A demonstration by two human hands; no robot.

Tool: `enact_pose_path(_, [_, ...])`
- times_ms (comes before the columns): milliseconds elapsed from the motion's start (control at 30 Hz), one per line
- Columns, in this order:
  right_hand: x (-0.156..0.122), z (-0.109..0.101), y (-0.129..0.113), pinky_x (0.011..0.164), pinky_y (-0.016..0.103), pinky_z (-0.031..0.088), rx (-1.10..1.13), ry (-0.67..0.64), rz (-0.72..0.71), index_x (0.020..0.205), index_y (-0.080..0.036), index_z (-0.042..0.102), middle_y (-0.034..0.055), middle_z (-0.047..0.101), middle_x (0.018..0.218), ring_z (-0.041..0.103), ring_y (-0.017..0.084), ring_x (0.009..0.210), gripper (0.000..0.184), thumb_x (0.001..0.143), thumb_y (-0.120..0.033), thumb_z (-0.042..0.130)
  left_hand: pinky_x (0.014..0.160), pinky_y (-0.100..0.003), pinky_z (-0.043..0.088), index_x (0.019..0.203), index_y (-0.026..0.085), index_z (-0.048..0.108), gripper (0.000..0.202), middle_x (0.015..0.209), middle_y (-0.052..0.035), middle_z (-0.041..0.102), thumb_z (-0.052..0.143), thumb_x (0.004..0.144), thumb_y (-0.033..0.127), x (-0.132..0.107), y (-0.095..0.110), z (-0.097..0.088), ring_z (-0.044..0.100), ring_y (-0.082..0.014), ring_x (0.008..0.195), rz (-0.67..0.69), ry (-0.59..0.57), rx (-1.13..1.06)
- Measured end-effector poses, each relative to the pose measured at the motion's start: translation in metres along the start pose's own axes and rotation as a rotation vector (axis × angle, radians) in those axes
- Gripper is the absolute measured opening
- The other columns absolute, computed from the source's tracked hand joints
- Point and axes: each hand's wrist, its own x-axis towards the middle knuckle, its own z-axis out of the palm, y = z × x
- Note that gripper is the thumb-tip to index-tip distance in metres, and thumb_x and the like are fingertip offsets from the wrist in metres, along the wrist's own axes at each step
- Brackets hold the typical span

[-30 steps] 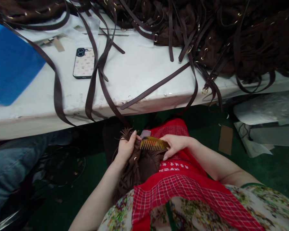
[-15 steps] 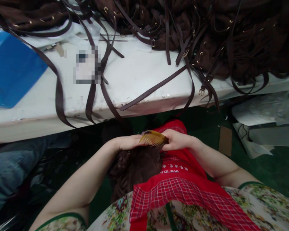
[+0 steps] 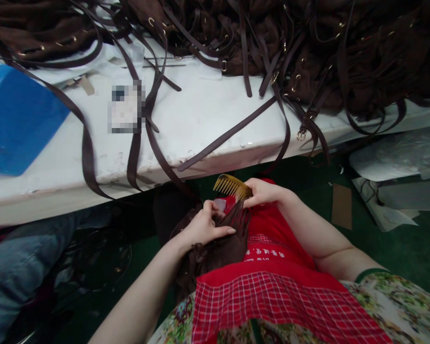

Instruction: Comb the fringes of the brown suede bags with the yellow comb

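Note:
A brown fringed suede bag [image 3: 215, 251] lies on my lap over a red checked apron [image 3: 272, 286]. My left hand [image 3: 204, 227] is closed on the fringe at the bag's top edge, pinching the strands. My right hand [image 3: 263, 192] grips a yellow wide-toothed comb [image 3: 232, 186], lifted just above the fringe with its teeth pointing down and left.
A white table [image 3: 200, 114] runs across in front of me, with a pile of brown fringed bags [image 3: 326, 52] and long brown straps [image 3: 229, 134] hanging over its edge. A blue bin [image 3: 17, 119] and a phone [image 3: 126, 107] sit at left. Plastic sheets [image 3: 394, 162] lie on the green floor.
My right hand has raised the comb clear of the fringe and toward the table. My left hand has moved down and now pinches the fringe strands.

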Motion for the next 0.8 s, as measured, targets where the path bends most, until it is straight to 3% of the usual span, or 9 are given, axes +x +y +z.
enact_pose_path(133, [0.004,-0.003,-0.009,0.069,0.025,0.051,-0.027,0.005,-0.043,0.084,-0.009,0.067,0.0038,0.07,0.078,0.064,0.014,0.07,0.027,0.064,-0.026,0.073,0.052,-0.023,0.043,0.08,0.018,0.064,0.039,0.066,0.0005,0.066,0.077,0.057,0.046,0.012,0.0,-0.006,0.058,-0.0151,0.053,0.056,-0.262,-0.077])
enact_pose_path(233, [0.013,0.004,-0.015,0.069,0.024,0.051,-0.024,0.027,-0.084,0.083,-0.01,0.067,0.003,0.07,0.078,0.064,0.014,0.071,0.022,0.065,-0.023,0.07,0.049,-0.024,0.043,0.064,0.018,0.067,0.03,0.053,0.0006,0.062,0.071,0.065,0.048,0.025,0.006,-0.006,0.057,-0.016,0.048,0.054,-0.355,-0.03])
enact_pose_path(333, [0.022,0.012,-0.011,0.068,0.025,0.051,-0.02,0.031,-0.083,0.081,-0.01,0.066,0.0025,0.069,0.077,0.064,0.014,0.07,0.019,0.065,-0.02,0.068,0.059,-0.024,0.048,0.073,0.017,0.07,0.031,0.066,-0.0019,0.068,0.063,0.074,0.047,0.03,0.01,0.002,0.063,-0.0182,0.062,0.047,-0.441,-0.009])
enact_pose_path(433, [0.024,0.018,0.001,0.07,0.026,0.051,-0.031,0.051,-0.068,0.086,-0.01,0.064,0.0039,0.069,0.081,0.064,0.015,0.073,0.024,0.066,-0.023,0.068,0.079,-0.028,0.049,0.089,0.017,0.07,0.035,0.089,-0.0049,0.07,0.057,0.079,0.048,0.023,0.01,0.009,0.065,-0.0205,0.085,0.038,-0.511,-0.21])
enact_pose_path(567, [0.015,0.02,0.011,0.074,0.027,0.049,-0.092,0.191,-0.092,0.106,-0.012,0.056,0.0068,0.067,0.097,0.062,0.017,0.083,0.044,0.07,-0.033,0.07,0.088,-0.031,0.047,0.091,0.016,0.069,0.04,0.097,-0.0081,0.069,0.054,0.081,0.052,0.007,0.004,0.01,0.063,-0.0217,0.093,-0.044,-0.493,-0.444])
enact_pose_path(667, [0.0,0.027,0.004,0.063,0.025,0.045,-0.283,0.354,-0.03,0.096,-0.015,0.056,0.0025,0.065,0.076,0.057,0.013,0.063,0.031,0.09,-0.043,0.044,0.09,-0.033,0.046,0.093,0.015,0.067,0.039,0.1,-0.0091,0.068,0.055,0.081,0.05,0.001,-0.003,0.009,0.062,-0.022,0.093,-0.051,-0.442,-0.466])
enact_pose_path(733, [-0.01,0.038,-0.003,0.063,0.026,0.042,-0.485,0.362,-0.032,0.089,-0.017,0.056,0.0017,0.062,0.071,0.055,0.013,0.061,0.037,0.096,-0.04,0.028,0.09,-0.034,0.045,0.096,0.015,0.066,0.039,0.1,-0.0082,0.067,0.054,0.082,0.049,0.001,-0.006,0.01,0.061,-0.0217,0.093,-0.053,-0.409,-0.419])
enact_pose_path(800, [-0.016,0.051,-0.007,0.066,0.026,0.041,-0.712,0.284,-0.064,0.089,-0.019,0.057,0.0036,0.064,0.078,0.058,0.015,0.069,0.036,0.097,-0.037,0.028,0.09,-0.033,0.045,0.099,0.017,0.065,0.039,0.098,-0.0065,0.067,0.053,0.082,0.049,0.003,-0.007,0.012,0.06,-0.0216,0.095,-0.041,-0.366,-0.334])
